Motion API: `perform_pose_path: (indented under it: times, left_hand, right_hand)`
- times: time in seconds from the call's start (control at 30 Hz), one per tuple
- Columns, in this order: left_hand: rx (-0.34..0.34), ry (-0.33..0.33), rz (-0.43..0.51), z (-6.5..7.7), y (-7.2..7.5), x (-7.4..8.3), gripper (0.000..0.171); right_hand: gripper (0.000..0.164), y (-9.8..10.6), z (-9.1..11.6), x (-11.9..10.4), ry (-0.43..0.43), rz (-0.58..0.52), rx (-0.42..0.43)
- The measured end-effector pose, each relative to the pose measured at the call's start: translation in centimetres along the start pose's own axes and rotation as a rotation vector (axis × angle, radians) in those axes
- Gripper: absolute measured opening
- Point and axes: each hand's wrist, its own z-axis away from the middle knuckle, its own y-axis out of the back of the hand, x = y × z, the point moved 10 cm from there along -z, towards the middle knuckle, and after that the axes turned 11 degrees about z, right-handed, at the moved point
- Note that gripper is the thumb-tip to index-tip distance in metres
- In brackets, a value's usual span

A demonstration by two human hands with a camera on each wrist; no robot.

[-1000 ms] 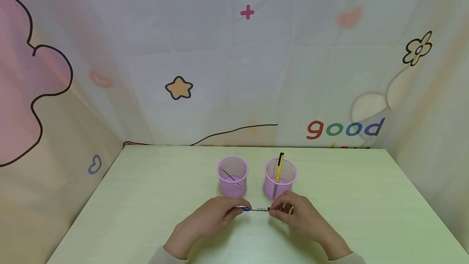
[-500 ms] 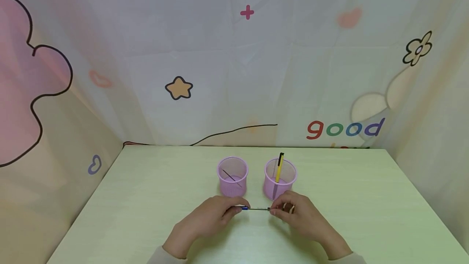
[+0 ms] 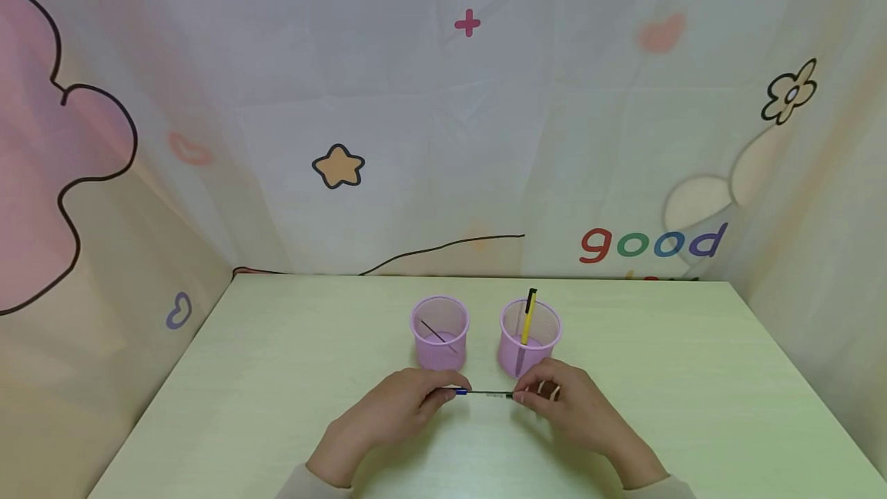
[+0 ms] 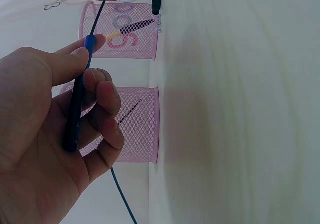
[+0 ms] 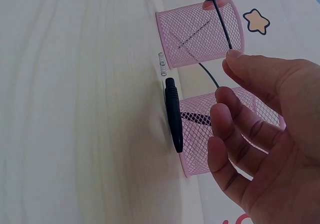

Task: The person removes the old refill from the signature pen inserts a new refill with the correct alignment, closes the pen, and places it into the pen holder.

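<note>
My left hand (image 4: pixel 45 98) grips a dark pen barrel (image 4: pixel 75 108) with a blue end (image 4: pixel 90 43) sticking out past thumb and forefinger. A thin dark ink refill (image 5: pixel 222 24) runs out of that blue end toward my right hand (image 5: pixel 270 114). Its far end is pinched there between thumb and forefinger, the other fingers loosely curled. Below the hands, on the table, lie a black ribbed pen tip section (image 5: pixel 173 116) and a small clear-looking coil spring (image 5: pixel 162 63), end to end.
Behind the hands stand two pink mesh cups. The left cup (image 3: pixel 441 356) has a thin dark stick inside; the right cup (image 3: pixel 513 356) holds a yellow and black pen-like thing (image 3: pixel 529 318). A printed curtain (image 3: pixel 416 114) hangs at the table's (image 3: pixel 291 345) back edge.
Both hands have shifted slightly away from me and drawn a little apart, the left one leftward and the right one rightward. The grips look the same, and the cups have stayed put.
</note>
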Motion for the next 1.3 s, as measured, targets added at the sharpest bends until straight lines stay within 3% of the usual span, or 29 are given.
perform_pose_path:
  times: [0.53,1.3]
  left_hand:
    - [0.003,0.011,-0.012,0.00,0.03,-0.39,0.024]
    - [0.011,0.042,0.019,0.15,0.53,-0.75,0.024]
  right_hand:
    - [0.009,-0.08,-0.05,0.68,-0.041,0.000,-0.014]
    - [0.006,0.15,0.03,0.71,-0.034,-0.009,0.000]
